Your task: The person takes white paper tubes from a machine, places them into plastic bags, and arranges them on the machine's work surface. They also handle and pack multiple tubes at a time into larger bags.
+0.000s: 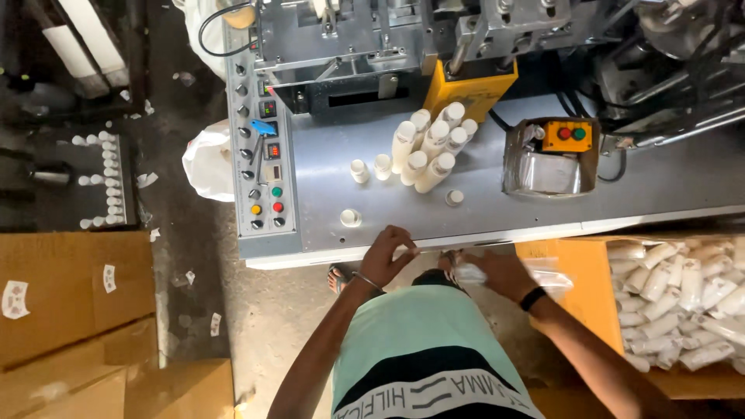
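We're at the front edge of the grey machine bench (481,206), both hands working just below it. Right hand (497,273) has fingers closed on a small white tube (469,273) still in a clear plastic wrapper (547,273); the wrapper trails off to the right toward the orange carton (578,268). Left hand (386,256) is beside it, fingers curled and pinched near the tube end; can't tell if they actually grip anything, motion blur there.

Handling call on the tube: looks light, thin-walled plastic, probably squashes if pinched mid-body. The film is slick and loose, so a hold on the wrapper alone would likely slip. We'd take it across the body near the cap end, where it should be stiffest, and pull the film with the other hand.

More wrapped tubes (683,302) fill the carton, heaped loosely. On the bench a cluster of unwrapped tubes (431,143) lies near the yellow guard (469,89), with a few loose caps (351,218) apart from them. Control panel (264,171) sits at the bench's left edge.
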